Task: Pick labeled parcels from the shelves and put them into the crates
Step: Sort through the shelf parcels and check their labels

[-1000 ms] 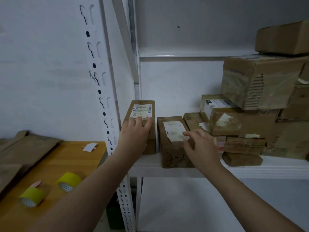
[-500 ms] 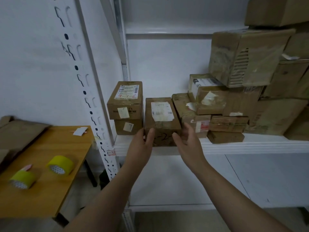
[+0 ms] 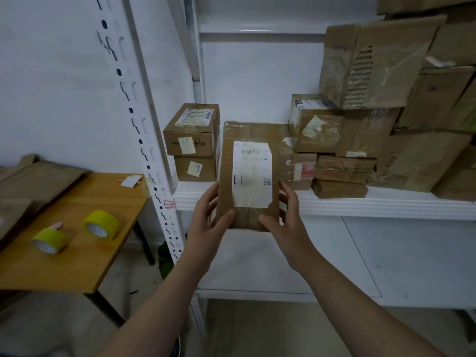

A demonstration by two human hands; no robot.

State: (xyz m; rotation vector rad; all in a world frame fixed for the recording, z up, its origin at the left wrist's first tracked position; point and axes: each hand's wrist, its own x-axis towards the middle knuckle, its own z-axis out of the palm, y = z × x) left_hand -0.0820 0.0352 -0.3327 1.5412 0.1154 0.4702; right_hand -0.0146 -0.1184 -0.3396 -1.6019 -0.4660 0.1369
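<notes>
Both hands, left hand (image 3: 208, 222) and right hand (image 3: 286, 222), gripped the labeled parcel (image 3: 248, 176), apparently lifting it off the shelf (image 3: 360, 204); next it needed carrying to a crate, none in view.

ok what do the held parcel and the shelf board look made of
Parcel: brown cardboard, dull matte finish with a creased surface, carrying a white paper label. Shelf board: probably white painted metal, judging by its smooth, slightly glossy, ribbed front edge.

The left hand (image 3: 208, 222) and the right hand (image 3: 288, 224) are bare. The left forearm (image 3: 164, 292) and the right forearm (image 3: 360, 300) are bare too, uncovered all the way to the bottom edge of the view. Fingernails are too blurred to describe.
</notes>
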